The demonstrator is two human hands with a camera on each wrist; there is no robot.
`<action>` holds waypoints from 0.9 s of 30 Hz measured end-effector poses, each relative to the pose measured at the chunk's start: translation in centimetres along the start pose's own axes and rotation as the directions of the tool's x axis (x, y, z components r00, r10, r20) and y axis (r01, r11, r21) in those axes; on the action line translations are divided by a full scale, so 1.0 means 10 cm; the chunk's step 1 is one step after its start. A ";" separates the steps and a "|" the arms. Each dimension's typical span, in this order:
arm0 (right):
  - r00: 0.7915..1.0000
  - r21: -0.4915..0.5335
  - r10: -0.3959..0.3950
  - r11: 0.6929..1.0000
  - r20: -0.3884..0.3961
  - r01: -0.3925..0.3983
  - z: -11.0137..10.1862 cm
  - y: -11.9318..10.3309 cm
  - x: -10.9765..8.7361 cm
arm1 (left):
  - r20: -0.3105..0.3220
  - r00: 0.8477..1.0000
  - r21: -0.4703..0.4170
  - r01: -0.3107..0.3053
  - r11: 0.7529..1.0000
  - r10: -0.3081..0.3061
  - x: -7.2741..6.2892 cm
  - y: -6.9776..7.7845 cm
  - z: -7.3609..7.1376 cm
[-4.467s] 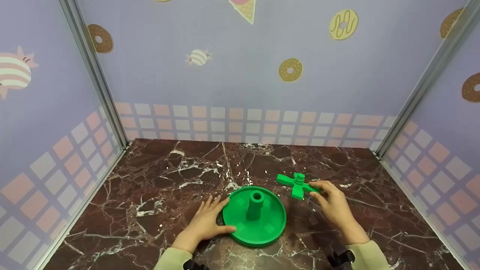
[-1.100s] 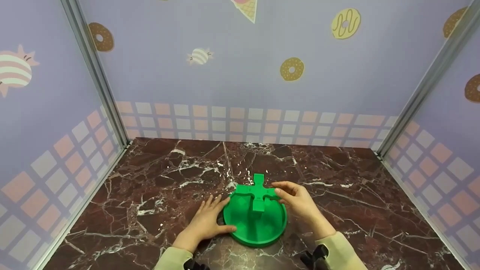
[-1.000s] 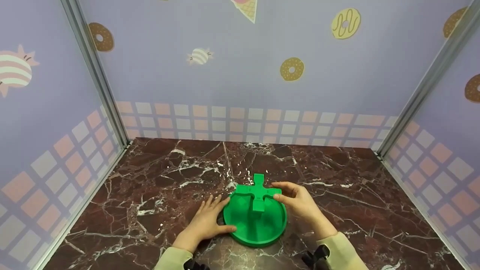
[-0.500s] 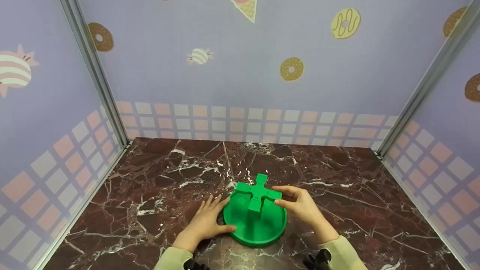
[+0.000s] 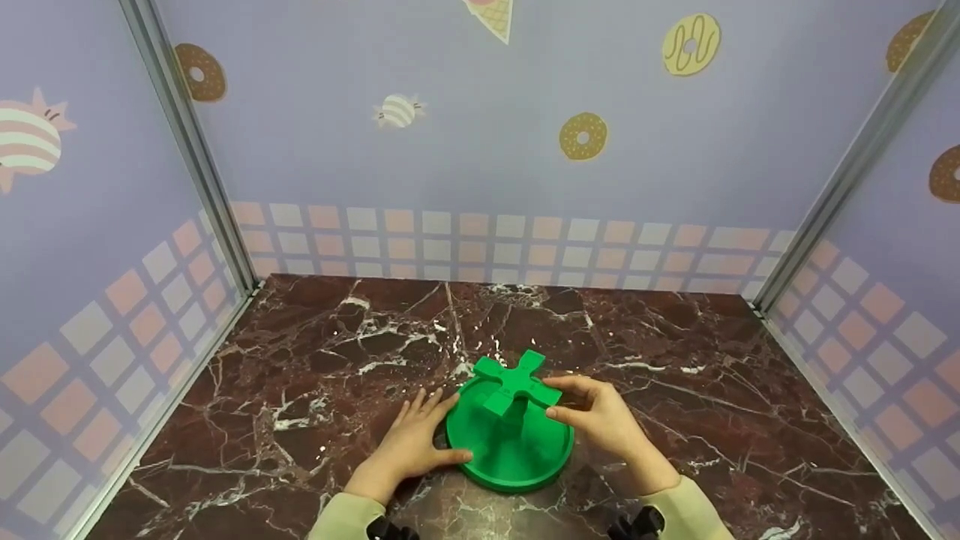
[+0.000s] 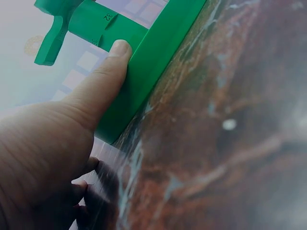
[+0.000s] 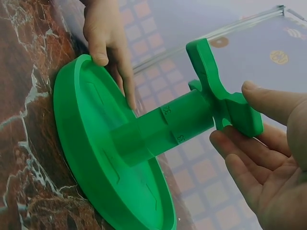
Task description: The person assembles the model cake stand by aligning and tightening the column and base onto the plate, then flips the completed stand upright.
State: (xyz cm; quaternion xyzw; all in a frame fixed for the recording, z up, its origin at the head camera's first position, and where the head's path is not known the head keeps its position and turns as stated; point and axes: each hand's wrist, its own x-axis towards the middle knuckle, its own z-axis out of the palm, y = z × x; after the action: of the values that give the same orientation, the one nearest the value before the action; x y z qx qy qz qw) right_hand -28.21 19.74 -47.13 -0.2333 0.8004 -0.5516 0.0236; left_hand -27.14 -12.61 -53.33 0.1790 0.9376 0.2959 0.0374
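A round green plastic dish (image 5: 480, 431) with a raised rim lies on the marble-patterned table. From its centre rises a green post (image 7: 156, 132) bearing small raised numbers. A four-armed green cross-shaped piece (image 5: 517, 381) sits at the top of the post; its underside stem is hidden. My right hand (image 5: 604, 416) pinches one arm of the cross, thumb on one face and fingers on the other. Spread along the dish's left edge, my left hand (image 5: 409, 442) rests its straight thumb over the rim, while the index fingertip touches farther round.
Dark red marbled tabletop (image 5: 337, 405) surrounds the dish, with small white specks behind it. A purple back wall (image 5: 480, 165) with sweets printed on it and two side walls enclose the table; metal posts (image 5: 195, 165) stand at the corners.
My right hand has brought the cross from right of the dish, turned it over and set it atop the post. Lately the cross has rotated clockwise seen from above. The left hand stays put.
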 end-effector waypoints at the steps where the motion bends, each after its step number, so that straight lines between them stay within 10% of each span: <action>1: 1.000 -0.005 0.001 1.000 -0.002 -0.001 0.01 -0.01 0.00 | 0.001 1.000 0.001 0.000 1.000 0.000 0.00 0.00 0.00; 27: 0.982 -0.151 -0.006 0.988 -0.191 -0.023 0.47 -0.20 -0.05 | -0.005 1.000 -0.023 0.008 1.000 -0.008 -0.01 0.02 -0.01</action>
State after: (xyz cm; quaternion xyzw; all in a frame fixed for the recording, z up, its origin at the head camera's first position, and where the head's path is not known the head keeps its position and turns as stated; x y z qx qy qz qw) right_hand -25.68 15.30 -47.33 -0.1771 0.8398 -0.5087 -0.0686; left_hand -27.04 -12.53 -53.15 0.1741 0.9349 0.3070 0.0380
